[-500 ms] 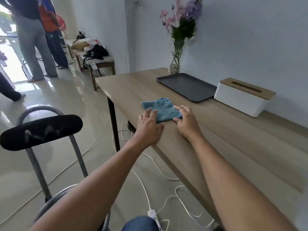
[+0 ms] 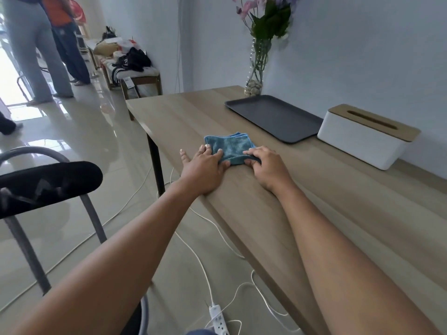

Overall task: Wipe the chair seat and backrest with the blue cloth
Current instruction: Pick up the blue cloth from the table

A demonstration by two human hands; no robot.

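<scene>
The blue cloth [image 2: 229, 145] lies folded on the wooden table [image 2: 278, 218] near its front edge. My left hand [image 2: 205, 171] has its fingers on the cloth's near left corner, thumb against the near edge, pinching it. My right hand [image 2: 267, 169] pinches the near right edge between thumb and forefinger. The chair stands on the floor to the left, with a black padded backrest [image 2: 48, 182] on a grey metal frame [image 2: 93, 215]. My left forearm hides most of the seat.
A black tray [image 2: 273, 117], a white tissue box [image 2: 362, 143] and a glass vase of flowers [image 2: 256, 76] stand along the wall. A power strip [image 2: 219, 320] and white cables lie on the floor under the table edge. People [image 2: 36, 56] stand far left by a cluttered bench [image 2: 137, 71].
Both hands lay flat on the cloth's near edge before. Now their fingers have closed on that edge, and the right thumb has tucked under it.
</scene>
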